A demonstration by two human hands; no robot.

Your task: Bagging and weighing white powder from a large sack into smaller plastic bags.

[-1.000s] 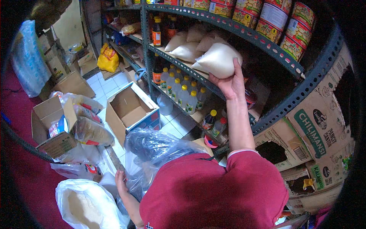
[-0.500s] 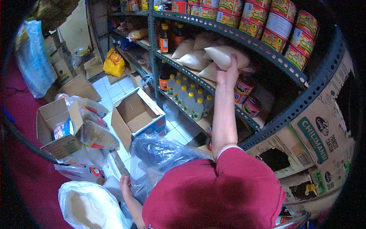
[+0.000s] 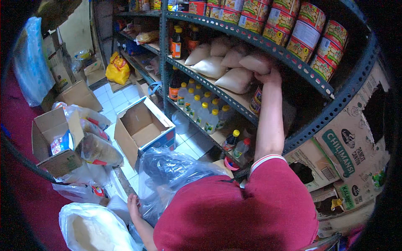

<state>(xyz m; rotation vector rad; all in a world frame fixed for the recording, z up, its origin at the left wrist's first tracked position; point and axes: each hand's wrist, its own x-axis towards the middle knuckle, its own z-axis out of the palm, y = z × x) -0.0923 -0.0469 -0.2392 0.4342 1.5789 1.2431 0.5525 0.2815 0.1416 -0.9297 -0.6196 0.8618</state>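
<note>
On the middle shelf, several clear plastic bags (image 3: 209,67) filled with a pale, sugar-like product lie in a pile. My right hand (image 3: 269,77) reaches in and grips the right end of one such bag (image 3: 254,63), which rests at the pile's right side; the far fingers are hidden behind it. Low on the left, my left hand (image 3: 133,206) hangs with loosely extended fingers and holds nothing. It is beside a crumpled clear plastic sheet (image 3: 167,167) and above an open white sack (image 3: 94,228) of pale granular product.
Stacked cans (image 3: 303,35) line the upper shelf, whose metal edge (image 3: 259,41) passes over my right hand. Yellow-capped bottles (image 3: 203,113) stand below. An open carton (image 3: 146,123) sits on the tiled floor, with another box (image 3: 56,138) and filled bags farther left.
My right hand has moved right and slightly down, carrying the bag from above the pile onto its right side. My left hand stays low, nearly in place.
</note>
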